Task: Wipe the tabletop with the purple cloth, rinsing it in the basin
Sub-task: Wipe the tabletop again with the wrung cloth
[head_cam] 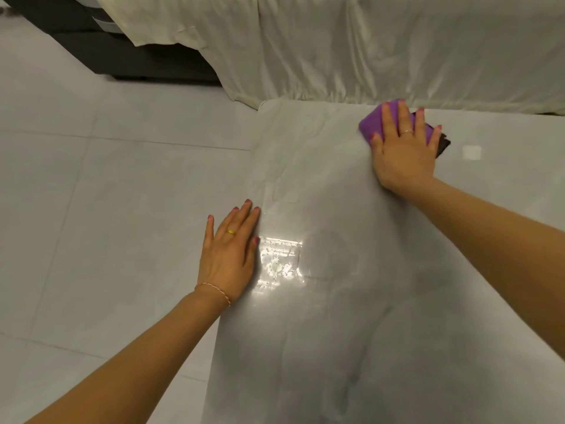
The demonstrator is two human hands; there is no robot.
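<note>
Wet tabletop, folded purple cloth

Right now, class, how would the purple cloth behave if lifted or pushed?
Likely floppy: the purple cloth lies folded flat under the right hand. Probably light, being thin. It should slide easily, since the tabletop looks glossy and wet.

cloth on tabletop far edge, under right hand, left hand at left edge
</note>
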